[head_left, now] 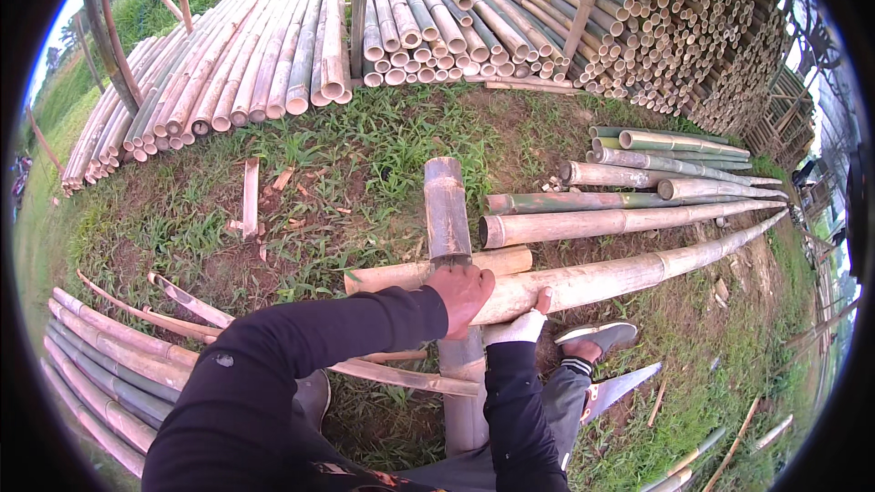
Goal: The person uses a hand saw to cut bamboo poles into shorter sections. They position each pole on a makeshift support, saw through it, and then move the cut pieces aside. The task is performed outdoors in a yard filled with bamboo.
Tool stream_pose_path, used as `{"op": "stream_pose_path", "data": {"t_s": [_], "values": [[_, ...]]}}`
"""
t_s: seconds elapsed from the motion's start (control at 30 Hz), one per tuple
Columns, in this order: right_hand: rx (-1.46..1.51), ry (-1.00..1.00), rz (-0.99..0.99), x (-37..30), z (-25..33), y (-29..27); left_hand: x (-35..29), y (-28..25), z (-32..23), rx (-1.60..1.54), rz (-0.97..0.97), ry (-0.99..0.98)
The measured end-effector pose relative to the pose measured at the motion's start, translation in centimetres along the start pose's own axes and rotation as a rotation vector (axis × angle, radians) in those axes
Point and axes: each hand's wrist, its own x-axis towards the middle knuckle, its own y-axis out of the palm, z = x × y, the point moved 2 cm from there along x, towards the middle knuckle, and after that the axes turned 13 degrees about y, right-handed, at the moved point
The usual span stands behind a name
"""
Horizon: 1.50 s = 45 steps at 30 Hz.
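A long pale bamboo pole point(629, 281) runs from the middle out to the far right, its near end lying across a thicker, darker bamboo log point(447, 205). My left hand point(463, 296) is closed at that near end, fingers curled over it; the palm side is hidden. Just to its right, my right hand point(518, 326), in a white glove or wrap with the thumb bare, grips the pole from the near side. Beyond my left hand, a short bamboo piece point(392, 277) also crosses the log.
Several poles point(583, 222) lie on the right. Larger bamboo stacks point(264, 64) stand at the back between upright posts point(360, 9). A hand saw point(622, 390) rests by my shoe point(597, 337). More poles point(118, 369) lie lower left, with split strips point(251, 196) on the grass.
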Motion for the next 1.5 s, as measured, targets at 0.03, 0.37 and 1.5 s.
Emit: {"op": "stream_pose_path", "data": {"t_s": [0.03, 0.37, 1.5], "values": [[-0.004, 0.027, 0.037, -1.4, -2.7, 1.0, -2.9, -0.5, 0.7, -0.002, 0.068, -0.004], [-0.232, 0.930, 0.248, -8.0, -34.1, 10.5, -39.5, -5.5, 9.3, 0.230, 0.054, -0.358], [0.111, -0.289, -0.215, 7.8, 8.3, -8.3, -40.7, 16.5, 8.1, -1.767, -1.848, -0.968]]}}
